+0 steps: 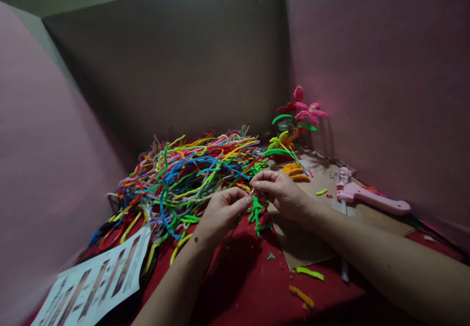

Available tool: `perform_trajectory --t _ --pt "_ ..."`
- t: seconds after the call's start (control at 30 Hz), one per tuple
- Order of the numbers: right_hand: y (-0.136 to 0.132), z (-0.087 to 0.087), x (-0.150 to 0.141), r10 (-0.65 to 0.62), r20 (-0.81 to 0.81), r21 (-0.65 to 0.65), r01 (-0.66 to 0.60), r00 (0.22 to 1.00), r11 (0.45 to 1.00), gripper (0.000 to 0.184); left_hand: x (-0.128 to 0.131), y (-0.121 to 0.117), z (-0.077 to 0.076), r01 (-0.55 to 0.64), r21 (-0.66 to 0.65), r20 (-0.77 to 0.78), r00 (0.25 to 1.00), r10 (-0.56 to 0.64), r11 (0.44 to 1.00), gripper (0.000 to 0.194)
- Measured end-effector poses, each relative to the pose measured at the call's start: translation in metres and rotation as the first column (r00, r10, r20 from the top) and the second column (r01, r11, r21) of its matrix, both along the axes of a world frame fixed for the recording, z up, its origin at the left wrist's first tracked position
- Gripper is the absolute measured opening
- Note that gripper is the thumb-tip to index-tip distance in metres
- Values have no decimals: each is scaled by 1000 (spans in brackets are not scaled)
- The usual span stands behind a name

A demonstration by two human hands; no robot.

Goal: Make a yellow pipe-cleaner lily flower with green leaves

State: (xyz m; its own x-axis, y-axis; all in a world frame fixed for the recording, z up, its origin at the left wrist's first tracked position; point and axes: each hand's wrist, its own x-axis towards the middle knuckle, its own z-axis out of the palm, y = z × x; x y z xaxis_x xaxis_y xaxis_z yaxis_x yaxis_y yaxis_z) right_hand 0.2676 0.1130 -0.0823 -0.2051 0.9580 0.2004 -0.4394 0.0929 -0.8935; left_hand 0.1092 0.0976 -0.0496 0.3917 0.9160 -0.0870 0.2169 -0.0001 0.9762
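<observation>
My left hand (pixel 228 207) and my right hand (pixel 277 191) meet over the front edge of a big heap of coloured pipe cleaners (pixel 205 164). Thumb and forefinger of each are pinched on a thin pale piece (pixel 251 192), perhaps a bit of pipe cleaner; most of it is hidden by the fingers. Just below the fingertips lies a cluster of short green pipe cleaner pieces (pixel 256 213). Beyond my right hand are orange bent pipe cleaner petals (pixel 294 170) and a yellow and orange pipe cleaner flower (pixel 282 141).
Cardboard (pixel 301 240) on the red cloth (pixel 235 287) carries a pink glue gun (pixel 370 197) with a clear glue stick (pixel 344 267). Pink pipe cleaner flowers (pixel 310 112) stand at the back. A printed sheet (pixel 99 282) and yellow-handled tools (pixel 130 228) lie left. Pink panels (pixel 382 81) flank both sides.
</observation>
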Motion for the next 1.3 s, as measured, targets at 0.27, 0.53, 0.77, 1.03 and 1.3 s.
perform_trajectory --t 0.27,0.53,0.77,1.03,1.3 --pt "1 6 -1 23 -134 -193 -48 991 980 31 1 -2 3 -43 150 -56 997 52 988 25" --pt "-5 -1 -4 146 -73 -175 -157 987 972 19 1 -1 1 -65 121 2 998 65 991 27" --pt "-4 -2 -5 83 -75 -149 -93 994 984 18 -4 4 -3 -1 13 125 992 -1 1000 25" --pt "-7 -5 -6 120 -55 -88 -125 991 988 14 -7 5 -11 140 -139 259 961 -101 980 22" --pt "-12 3 -6 114 -28 -65 -115 993 991 9 -4 2 -9 156 -171 327 940 -94 973 22"
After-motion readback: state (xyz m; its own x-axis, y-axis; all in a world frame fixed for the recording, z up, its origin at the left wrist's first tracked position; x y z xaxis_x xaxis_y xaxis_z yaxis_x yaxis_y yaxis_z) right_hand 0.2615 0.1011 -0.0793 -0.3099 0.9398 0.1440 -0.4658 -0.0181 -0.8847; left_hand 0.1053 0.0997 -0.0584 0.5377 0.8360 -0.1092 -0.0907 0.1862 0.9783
